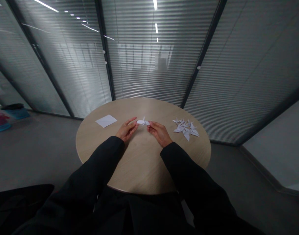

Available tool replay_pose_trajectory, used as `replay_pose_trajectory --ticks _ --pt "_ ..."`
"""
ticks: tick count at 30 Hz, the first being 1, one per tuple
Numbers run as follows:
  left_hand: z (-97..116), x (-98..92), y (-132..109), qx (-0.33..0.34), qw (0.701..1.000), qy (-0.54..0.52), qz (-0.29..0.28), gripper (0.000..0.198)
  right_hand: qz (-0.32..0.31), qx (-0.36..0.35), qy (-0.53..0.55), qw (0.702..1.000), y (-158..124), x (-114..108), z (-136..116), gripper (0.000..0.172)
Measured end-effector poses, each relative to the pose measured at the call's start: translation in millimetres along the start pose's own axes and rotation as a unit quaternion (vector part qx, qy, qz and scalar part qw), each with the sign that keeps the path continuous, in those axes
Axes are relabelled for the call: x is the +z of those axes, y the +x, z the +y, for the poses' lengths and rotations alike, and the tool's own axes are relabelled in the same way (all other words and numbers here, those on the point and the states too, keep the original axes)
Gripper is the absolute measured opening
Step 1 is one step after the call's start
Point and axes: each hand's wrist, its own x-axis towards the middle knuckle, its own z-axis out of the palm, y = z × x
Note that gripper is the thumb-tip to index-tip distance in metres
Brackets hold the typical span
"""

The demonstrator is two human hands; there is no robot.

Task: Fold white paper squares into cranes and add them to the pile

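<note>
A white folded paper crane (143,122) is held between both hands above the middle of the round table. My left hand (127,129) pinches the tip of one wing, its index finger stretched out behind. The other wing is between the thumb and fingers of my right hand (159,133). To the right lies a pile of several white paper cranes (186,127), overlapping one another. White square paper (106,120) lies flat on the left part of the table; whether it is one sheet or a stack, I cannot tell.
The round wooden table (142,169) stands close to a glass partition with blinds (149,78). On the floor at far left are a blue container with a dark rim (16,111) and a blue-based item with red on top (0,122). A dark chair-like shape (22,202) is at lower left.
</note>
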Motion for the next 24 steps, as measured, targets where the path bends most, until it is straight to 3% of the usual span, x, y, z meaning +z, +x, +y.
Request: replay_pose_trajectory --ticks 2,5,8,15,24 --pt "-0.8 0.1 1.3 0.011 1.0 0.008 0.018 0.033 0.037 -0.04 -0.074 0.996 1.1 -0.2 -0.7 0.04" --pt "-2.2 -1.4 4.0 0.033 0.998 0.022 0.047 0.033 0.086 -0.159 -0.187 0.966 -0.4 2.1 -3.3 0.04" --pt "-4.1 -3.3 5.6 0.057 0.996 0.043 0.054 0.033 0.082 -0.238 -0.265 0.931 -5.3 7.3 -6.1 0.038" --pt "-10.9 -2.2 2.1 0.045 0.992 0.121 0.0 0.029 0.078 -0.263 -0.341 0.899 -9.0 10.9 -6.6 0.016" --pt "-10.0 1.4 0.2 0.06 0.989 0.135 -0.007 0.023 0.133 -0.238 -0.328 0.904 -2.5 4.3 -2.5 0.022"
